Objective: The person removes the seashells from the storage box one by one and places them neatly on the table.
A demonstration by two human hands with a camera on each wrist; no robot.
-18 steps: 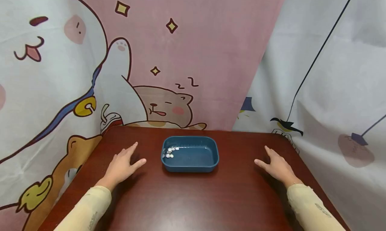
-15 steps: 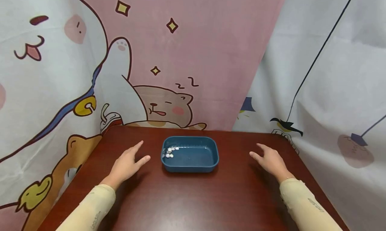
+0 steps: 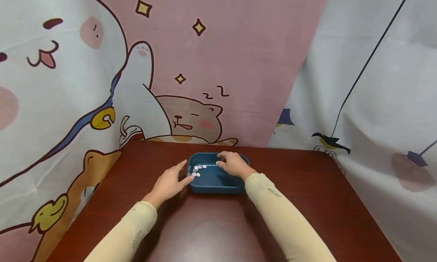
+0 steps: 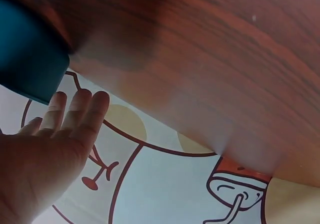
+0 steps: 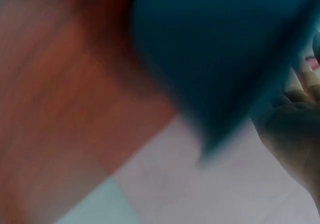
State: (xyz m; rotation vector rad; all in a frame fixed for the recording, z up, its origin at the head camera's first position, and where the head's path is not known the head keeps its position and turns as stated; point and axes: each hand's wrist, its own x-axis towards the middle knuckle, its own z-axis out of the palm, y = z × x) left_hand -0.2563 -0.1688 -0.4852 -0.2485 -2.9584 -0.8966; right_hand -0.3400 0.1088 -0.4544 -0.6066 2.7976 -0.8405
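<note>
A dark blue rectangular tray (image 3: 218, 189) stands on the table, with several small white round pieces (image 3: 198, 168) lying in its left end. My left hand (image 3: 170, 183) is at the tray's left side, fingers extended and thumb near the front left corner; whether it touches the rim I cannot tell. In the left wrist view its fingers are straight beside the tray's wall (image 4: 30, 53). My right hand (image 3: 233, 165) is over the tray's right half, fingers loosely bent, holding nothing that shows. The right wrist view is blurred, with the hand (image 5: 295, 129) partly behind the tray's wall (image 5: 215, 48).
The tray rests toward the back of a dark red-brown wooden table (image 3: 211, 228). A cartoon-printed cloth (image 3: 252, 64) hangs behind the table and along its sides.
Both hands have moved inward to the tray: the left to its left side, the right farther, over its right half. The head view has shifted slightly. The white pieces stay in the left end.
</note>
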